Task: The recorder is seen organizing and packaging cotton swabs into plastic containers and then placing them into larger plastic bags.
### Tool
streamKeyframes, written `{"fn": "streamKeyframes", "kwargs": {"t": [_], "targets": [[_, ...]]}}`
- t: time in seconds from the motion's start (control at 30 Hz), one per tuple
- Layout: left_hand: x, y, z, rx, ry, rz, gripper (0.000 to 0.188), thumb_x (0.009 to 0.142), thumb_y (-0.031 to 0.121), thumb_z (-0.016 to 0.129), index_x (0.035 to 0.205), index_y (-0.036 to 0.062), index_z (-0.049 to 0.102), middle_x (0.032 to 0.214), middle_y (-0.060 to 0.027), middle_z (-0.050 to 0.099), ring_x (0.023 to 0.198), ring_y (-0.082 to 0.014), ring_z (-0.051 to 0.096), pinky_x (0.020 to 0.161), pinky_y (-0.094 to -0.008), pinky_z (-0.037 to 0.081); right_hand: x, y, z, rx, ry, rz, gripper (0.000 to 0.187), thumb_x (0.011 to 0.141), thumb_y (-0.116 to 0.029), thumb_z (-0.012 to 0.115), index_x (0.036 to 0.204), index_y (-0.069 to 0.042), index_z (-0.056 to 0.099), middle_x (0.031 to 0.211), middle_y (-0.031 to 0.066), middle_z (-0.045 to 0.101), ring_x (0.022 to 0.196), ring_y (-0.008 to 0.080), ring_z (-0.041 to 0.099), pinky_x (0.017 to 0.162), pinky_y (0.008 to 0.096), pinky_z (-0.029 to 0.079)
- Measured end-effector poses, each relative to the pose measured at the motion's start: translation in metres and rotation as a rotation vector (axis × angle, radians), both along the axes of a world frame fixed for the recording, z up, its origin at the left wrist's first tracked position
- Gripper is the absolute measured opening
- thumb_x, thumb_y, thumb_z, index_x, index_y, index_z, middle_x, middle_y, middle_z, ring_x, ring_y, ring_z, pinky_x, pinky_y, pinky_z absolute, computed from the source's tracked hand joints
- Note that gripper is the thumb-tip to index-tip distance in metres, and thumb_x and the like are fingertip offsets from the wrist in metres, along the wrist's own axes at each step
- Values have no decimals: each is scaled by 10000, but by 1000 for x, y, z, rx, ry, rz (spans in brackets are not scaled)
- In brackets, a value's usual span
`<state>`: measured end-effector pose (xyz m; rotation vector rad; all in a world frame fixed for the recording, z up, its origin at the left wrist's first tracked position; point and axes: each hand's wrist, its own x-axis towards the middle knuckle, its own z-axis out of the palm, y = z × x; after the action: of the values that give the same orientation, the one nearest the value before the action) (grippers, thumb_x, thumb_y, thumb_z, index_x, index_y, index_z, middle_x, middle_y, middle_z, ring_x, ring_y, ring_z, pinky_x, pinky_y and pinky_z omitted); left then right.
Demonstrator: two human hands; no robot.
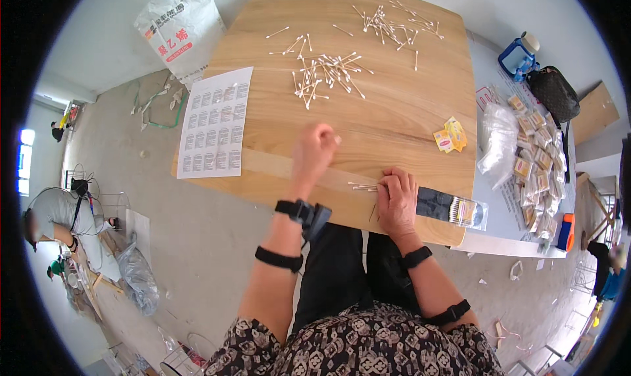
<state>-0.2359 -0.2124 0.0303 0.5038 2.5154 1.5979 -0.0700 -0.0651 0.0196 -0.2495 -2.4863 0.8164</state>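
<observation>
My left hand (317,154) hangs over the near part of the wooden table (276,126), its fingers curled together and slightly blurred. What it pinches, if anything, is too small to make out. My right hand (398,202) rests at the table's near edge with bent fingers. A few cotton swabs (361,187) stick out to the left from under those fingers; their other ends are hidden. Just right of this hand lies a dark flat strip (434,204), and beyond it a clear bag with a row of swabs (465,211). Farther off, a loose pile of cotton swabs (328,72) is scattered.
Another swab pile (388,26) lies at the far right. Small yellow cards (452,137) sit near the right edge. A printed sheet (217,123) covers the left edge. On the side surface are packed swab bags (540,165), clear plastic (497,139) and a black bag (554,92).
</observation>
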Motion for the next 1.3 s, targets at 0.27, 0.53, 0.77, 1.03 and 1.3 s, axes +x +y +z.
{"fn": "streamKeyframes", "kwargs": {"t": [0.27,0.53,0.77,1.03,1.3], "targets": [[-90,6,-3,-513,456,263,135,737,108,748,844,84,669,895,-93,582,937,-317,520,826,-422,436,-3,-1,4,-26,-43,-6,88,816,-75,614,884,-64,560,1037,76,576,953,311,524,837,427,399],[-64,6,7,-407,427,207,92,728,129,763,741,91,680,881,-79,607,951,-322,524,824,-425,440,-5,0,7,-16,-60,-8,85,819,-82,615,879,-69,556,1037,68,579,950,305,531,822,422,396],[-6,15,0,-291,351,-90,168,712,180,782,744,63,666,778,-116,624,759,-306,585,713,-430,466,-5,2,5,-8,-45,-8,99,804,-84,624,882,-80,563,1039,56,587,952,300,532,828,418,389],[-88,2,6,-474,607,510,287,766,296,745,753,29,643,792,-142,649,786,-314,627,719,-430,494,-4,0,4,-15,-44,4,97,810,-88,624,882,-80,560,1023,59,578,937,301,526,818,421,385],[-92,-3,2,-484,52,477,180,834,222,675,795,47,671,854,-141,688,818,-321,649,704,-443,494,-4,0,7,-4,-50,2,93,815,-86,617,889,-76,562,1005,68,580,926,305,525,812,422,385]]}}
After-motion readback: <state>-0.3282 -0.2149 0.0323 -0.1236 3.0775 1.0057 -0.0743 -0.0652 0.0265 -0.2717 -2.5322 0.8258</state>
